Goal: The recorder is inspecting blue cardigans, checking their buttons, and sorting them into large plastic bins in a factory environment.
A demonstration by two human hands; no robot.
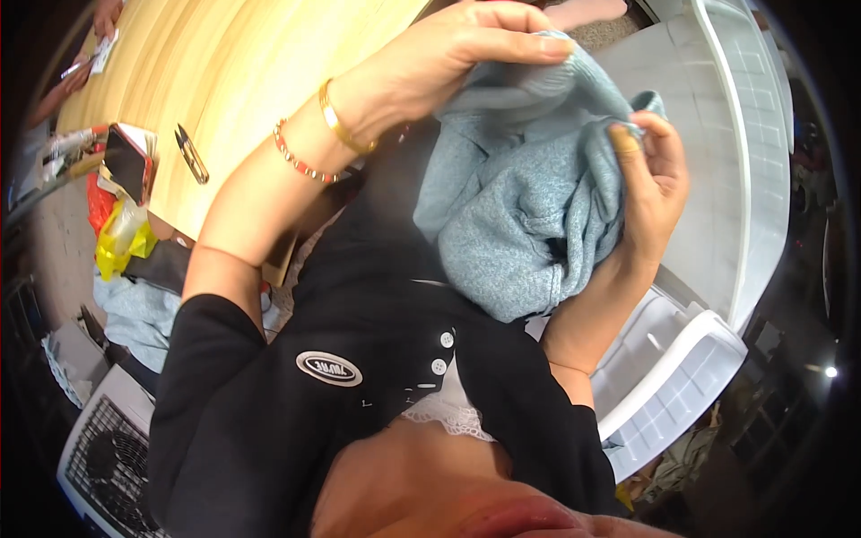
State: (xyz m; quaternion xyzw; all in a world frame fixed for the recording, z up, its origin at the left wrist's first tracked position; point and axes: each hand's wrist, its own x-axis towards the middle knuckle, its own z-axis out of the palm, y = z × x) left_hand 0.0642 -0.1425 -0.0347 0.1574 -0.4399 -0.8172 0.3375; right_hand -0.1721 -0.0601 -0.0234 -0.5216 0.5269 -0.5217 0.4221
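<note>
Left hand and right hand apart, both in pinches on pale-blue knitwear

Head camera, wide fisheye: worn above the blue knit garment, on its wearer's side; faces down, close range.

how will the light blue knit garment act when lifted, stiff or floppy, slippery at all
The light blue knit garment will probably hang floppy, since it sags in loose folds from the left hand and right hand. It seems unlikely to slip easily, as its surface looks woolly. Its bunched, uneven shape suggests it wouldn't roll.
</note>
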